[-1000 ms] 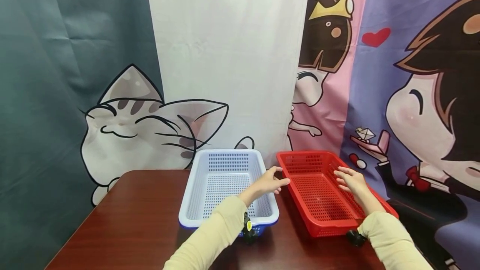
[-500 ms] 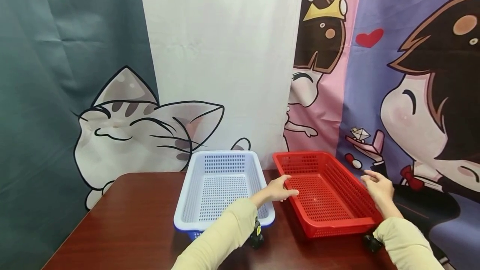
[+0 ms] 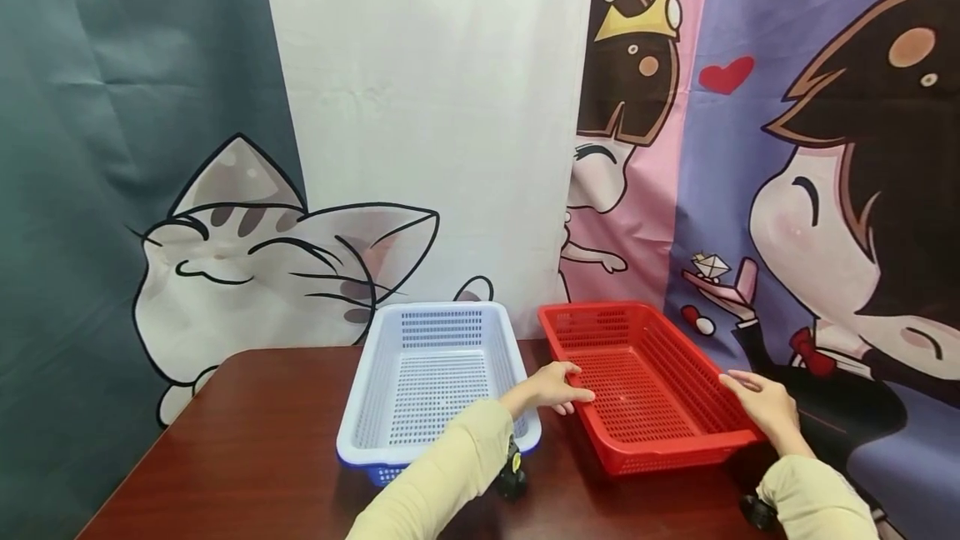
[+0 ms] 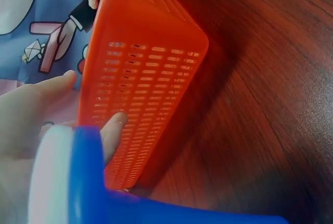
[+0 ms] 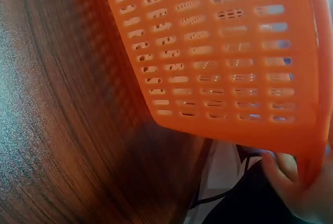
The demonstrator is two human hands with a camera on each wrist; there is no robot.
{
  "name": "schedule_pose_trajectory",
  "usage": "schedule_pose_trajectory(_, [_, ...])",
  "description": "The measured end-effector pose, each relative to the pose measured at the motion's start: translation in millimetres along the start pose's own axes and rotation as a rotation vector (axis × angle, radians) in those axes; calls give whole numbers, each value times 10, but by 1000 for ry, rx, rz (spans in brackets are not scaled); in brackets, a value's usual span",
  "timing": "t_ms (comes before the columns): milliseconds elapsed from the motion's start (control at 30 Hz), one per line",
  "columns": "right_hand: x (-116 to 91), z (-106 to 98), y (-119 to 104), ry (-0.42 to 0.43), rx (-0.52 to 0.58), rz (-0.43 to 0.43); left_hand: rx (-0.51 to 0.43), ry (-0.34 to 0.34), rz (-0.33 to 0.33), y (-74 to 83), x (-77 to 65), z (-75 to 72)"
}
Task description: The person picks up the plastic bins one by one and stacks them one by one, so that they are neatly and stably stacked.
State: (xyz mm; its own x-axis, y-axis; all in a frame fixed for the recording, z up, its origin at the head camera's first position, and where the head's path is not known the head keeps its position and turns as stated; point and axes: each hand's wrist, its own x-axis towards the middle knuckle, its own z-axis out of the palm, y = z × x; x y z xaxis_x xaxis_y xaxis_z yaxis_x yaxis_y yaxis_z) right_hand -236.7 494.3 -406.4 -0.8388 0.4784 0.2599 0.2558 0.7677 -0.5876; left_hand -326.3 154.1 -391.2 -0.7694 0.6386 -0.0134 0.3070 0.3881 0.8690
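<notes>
In the head view a red plastic basket (image 3: 652, 448) with slotted walls sits at the right of the brown table. My left hand (image 3: 551, 386) is at its left rim, thumb and fingers spread to either side. In the left wrist view one fingertip (image 4: 117, 122) lies by the outer wall, and another digit stands apart from the rim on the inner side. My right hand (image 3: 768, 411) holds the right rim near the front corner; the right wrist view shows its fingers (image 5: 283, 177) around the rim. Only the basket's perforated floor shows inside it.
A white basket (image 3: 360, 398) with a blue base stands left of the red one, just under my left forearm; its edge crosses the left wrist view. The brown table (image 3: 225, 440) extends left. A printed cartoon curtain (image 3: 442, 107) hangs behind.
My right hand has moved outward from over the red basket, then onto its right rim. The left hand has come lower to straddle the left rim. The head view has shifted slightly right.
</notes>
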Motion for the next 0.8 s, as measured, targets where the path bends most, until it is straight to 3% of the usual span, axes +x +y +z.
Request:
schedule_pose_trajectory(167, [19,27,26,-92,0,-63,-158,19,-37,-55,32,-2])
schedule_pose_trajectory(333, [7,51,35,-96,12,-68,-248,67,-54,-74,45,5])
schedule_pose_trajectory(533, [-48,91,-12,-48,16,-86,-304,141,22,-85,33,-12])
schedule_pose_trajectory(800, [-82,100,-73,19,62,-20,-369,176,87,-108,55,-43])
